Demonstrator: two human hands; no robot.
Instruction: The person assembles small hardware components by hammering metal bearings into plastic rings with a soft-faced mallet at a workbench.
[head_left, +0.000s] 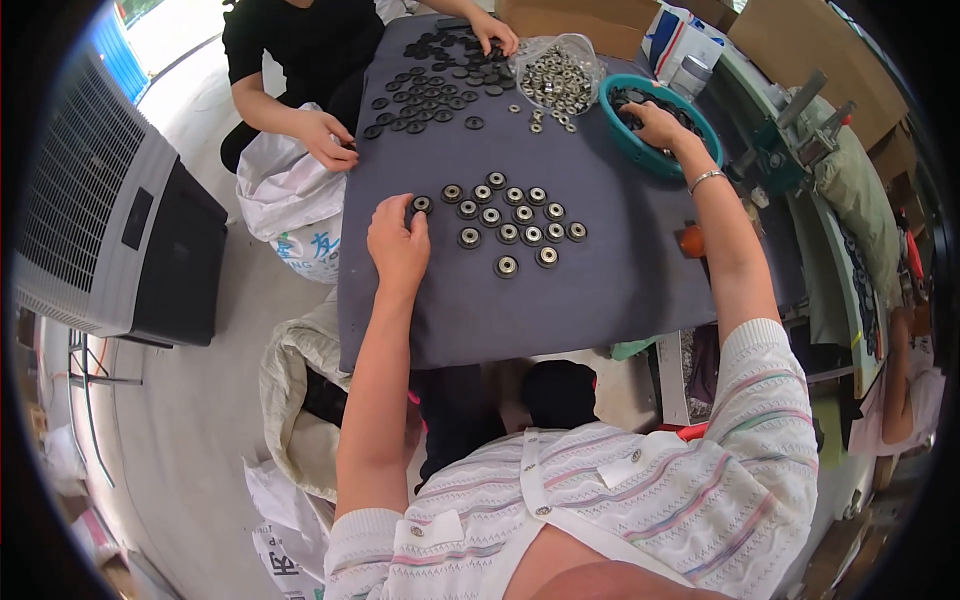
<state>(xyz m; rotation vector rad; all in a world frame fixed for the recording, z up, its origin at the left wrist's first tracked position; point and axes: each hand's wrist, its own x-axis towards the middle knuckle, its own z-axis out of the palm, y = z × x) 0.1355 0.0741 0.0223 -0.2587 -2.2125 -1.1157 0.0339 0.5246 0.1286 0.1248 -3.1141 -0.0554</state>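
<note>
My left hand is at the left side of the grey-covered table, its thumb and fingers closed on a black wheel with a metal bearing in its centre. Just to the right lie several more such wheels, flat and loosely grouped, metal centres up. My right hand reaches into a teal basin at the right, its fingers down among loose black parts. The fingertips are hidden there, so whether they grip a part cannot be seen.
Across the table another person's hand touches black discs; the other hand is beside the table edge. A clear bag of metal bearings lies beyond. A green hand press and an orange object are at right.
</note>
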